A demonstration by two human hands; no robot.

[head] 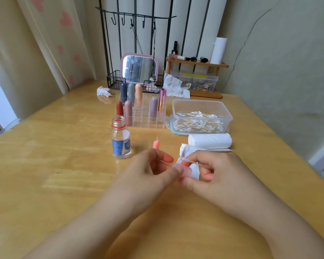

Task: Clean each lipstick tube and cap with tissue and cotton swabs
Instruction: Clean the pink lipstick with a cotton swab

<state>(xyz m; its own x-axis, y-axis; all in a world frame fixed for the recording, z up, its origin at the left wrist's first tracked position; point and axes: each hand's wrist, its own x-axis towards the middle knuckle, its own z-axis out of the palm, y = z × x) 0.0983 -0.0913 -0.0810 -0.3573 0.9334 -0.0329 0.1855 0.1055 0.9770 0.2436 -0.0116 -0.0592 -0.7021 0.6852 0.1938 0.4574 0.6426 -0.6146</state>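
Observation:
My left hand [153, 165] pinches a small pale pink lipstick piece [182, 170] at its fingertips; motion blur hides whether it is a cap or a tube. My right hand [213, 169] meets it from the right, pinching a cotton swab [192, 162] whose white tip lies at the pink piece. A crumpled tissue [194, 170] sits under the right hand's fingers. A coral lipstick part [156, 144] stands upright on the table just beyond my left hand. Several capped lipsticks [128, 113] stand in a clear organizer [148, 122].
An open clear bottle [121, 141] with a red neck ring stands left of my hands. A plastic tub of cotton swabs [201, 118] and a tissue roll [209, 141] lie at right. Used tissues [103, 91], a mirror [139, 69] and a small shelf [196, 63] line the back.

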